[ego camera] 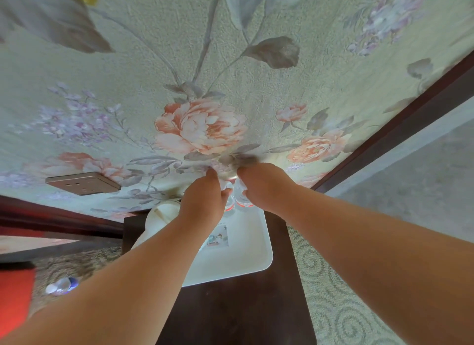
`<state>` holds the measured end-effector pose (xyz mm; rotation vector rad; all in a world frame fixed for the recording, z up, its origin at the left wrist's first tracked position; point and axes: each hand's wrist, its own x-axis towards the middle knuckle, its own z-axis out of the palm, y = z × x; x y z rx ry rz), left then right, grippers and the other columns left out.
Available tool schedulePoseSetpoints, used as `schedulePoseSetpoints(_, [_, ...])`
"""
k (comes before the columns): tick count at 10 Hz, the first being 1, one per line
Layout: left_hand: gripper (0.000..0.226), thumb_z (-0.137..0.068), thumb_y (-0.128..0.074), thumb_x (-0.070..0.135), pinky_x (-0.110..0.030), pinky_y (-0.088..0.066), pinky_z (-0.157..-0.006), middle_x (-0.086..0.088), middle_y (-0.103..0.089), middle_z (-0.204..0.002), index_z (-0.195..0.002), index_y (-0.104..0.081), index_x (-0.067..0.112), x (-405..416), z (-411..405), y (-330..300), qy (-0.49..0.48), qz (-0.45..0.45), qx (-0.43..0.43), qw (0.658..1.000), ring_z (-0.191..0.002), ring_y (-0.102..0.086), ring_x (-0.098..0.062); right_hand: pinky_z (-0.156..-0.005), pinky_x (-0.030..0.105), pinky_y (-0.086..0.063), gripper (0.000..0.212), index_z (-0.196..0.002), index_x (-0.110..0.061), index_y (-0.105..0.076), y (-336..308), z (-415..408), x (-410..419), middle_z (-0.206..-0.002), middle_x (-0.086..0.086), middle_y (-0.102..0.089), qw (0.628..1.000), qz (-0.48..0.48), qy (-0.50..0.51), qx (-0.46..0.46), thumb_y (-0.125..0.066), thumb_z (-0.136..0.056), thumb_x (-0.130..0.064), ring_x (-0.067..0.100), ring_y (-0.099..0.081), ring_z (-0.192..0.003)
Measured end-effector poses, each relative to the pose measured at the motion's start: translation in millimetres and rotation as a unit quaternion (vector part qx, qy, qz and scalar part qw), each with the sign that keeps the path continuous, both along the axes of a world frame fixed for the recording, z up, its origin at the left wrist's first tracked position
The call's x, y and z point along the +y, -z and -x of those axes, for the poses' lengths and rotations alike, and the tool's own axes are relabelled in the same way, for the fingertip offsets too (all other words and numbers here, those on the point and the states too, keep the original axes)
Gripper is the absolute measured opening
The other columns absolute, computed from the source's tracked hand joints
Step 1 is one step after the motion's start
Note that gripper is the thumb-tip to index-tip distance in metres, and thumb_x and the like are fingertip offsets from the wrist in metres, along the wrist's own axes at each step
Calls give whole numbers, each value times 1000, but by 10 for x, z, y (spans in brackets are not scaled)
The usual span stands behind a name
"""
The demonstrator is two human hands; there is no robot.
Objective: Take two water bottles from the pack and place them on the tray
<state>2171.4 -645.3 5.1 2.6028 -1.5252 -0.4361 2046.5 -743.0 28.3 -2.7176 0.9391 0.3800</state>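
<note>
Bottles [237,198] upright, side by side at tray [256,252] far edge by wall | left hand [202,201] wraps left one, right hand [261,185] wraps right one | long axes vertical; release looks next

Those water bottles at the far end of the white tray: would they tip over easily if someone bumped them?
Probably, somewhat. The water bottles stand upright, tall and narrow, so a sideways knock could topple them. They look full, which should steady them. The tray looks smooth, so they might slide instead.
</note>
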Motion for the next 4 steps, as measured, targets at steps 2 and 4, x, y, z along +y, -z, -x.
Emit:
schedulePoseSetpoints(2, [63, -97, -69, 27, -39, -50, -98, -14, -67, -133, -151, -42, 10, 53, -67, -35, -3, -42, 62, 997, -128, -60, -33, -88, 38, -55, 38, -135, -14, -58, -87, -27, 36, -123, 7, -69, 996, -55, 74, 6, -65, -98, -15, 31, -66, -116])
schedulePoseSetpoints(4, [49, -97, -66, 21, -37, -52, -93, -12, -65, -133, -142, -51, 11, 151, -149, -329, -21, -106, 57, 992, -123, -61, -32, -106, 38, -49, 49, -150, -12, -50, -370, 6, 30, -149, 9, -57, 988, -99, 107, 44, -59, -103, -22, 29, -56, -136])
